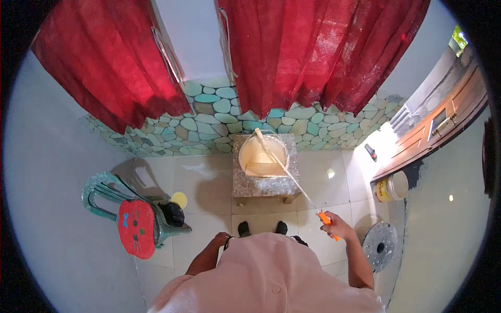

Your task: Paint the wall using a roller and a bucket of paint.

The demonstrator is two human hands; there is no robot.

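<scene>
My right hand (336,225) is closed around the orange handle of a long, thin paint roller (301,189). Its pale rod slants up and left, and the narrow roller head lies over the mouth of a bucket (242,160). Pale cream paint shows inside the bucket, with a flat piece across its near part that I cannot make out. The bucket stands on a paint-spattered wooden stool (266,188) in front of my feet. Down by my hip, my left hand (223,237) rests against my side, its fingers partly hidden.
Red curtains (313,51) hang above a stone-patterned wall band (219,105). At left stands a green plastic chair (101,184) with a red cat-face cushion (137,229). To the right are a paint pail (385,187), a speckled round stool (379,246) and an open wooden door (426,137).
</scene>
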